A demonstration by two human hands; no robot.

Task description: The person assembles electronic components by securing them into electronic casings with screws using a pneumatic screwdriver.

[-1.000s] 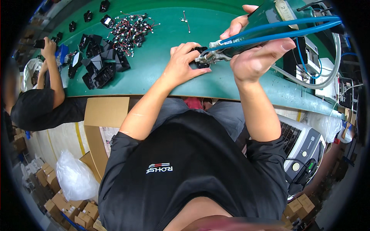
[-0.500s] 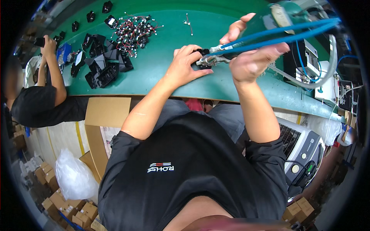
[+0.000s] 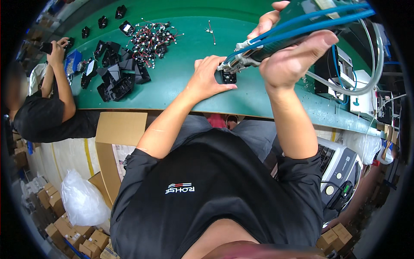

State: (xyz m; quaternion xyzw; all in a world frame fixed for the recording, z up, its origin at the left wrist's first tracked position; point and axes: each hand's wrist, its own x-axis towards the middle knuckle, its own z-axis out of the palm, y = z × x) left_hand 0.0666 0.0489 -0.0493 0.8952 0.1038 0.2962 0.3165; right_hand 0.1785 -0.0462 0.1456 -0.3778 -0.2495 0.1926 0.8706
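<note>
A small black plastic housing (image 3: 229,78) lies on the green bench in front of me. My left hand (image 3: 205,80) grips it from the left, the thumb along its near edge and the fingers by its far side. Over the housing leans a power screwdriver (image 3: 269,51) with a metal nose and blue air hoses. My right hand (image 3: 286,62) is wrapped around its dark body, with fingers and thumb on opposite sides. The metal nose is at the housing; whether it touches is hard to make out.
Left on the bench lie a pile of small wired parts (image 3: 153,41), black plastic shells (image 3: 116,84) and a blue bin (image 3: 72,62). One loose wired part (image 3: 210,31) lies farther back. A co-worker (image 3: 43,103) sits left. Boxy equipment (image 3: 338,71) and a clear hose (image 3: 377,60) stand right.
The screwdriver and my right hand have shifted slightly to the right and toward me. My left fingers have drawn back a little, showing more of the housing. The co-worker's hands have come together.
</note>
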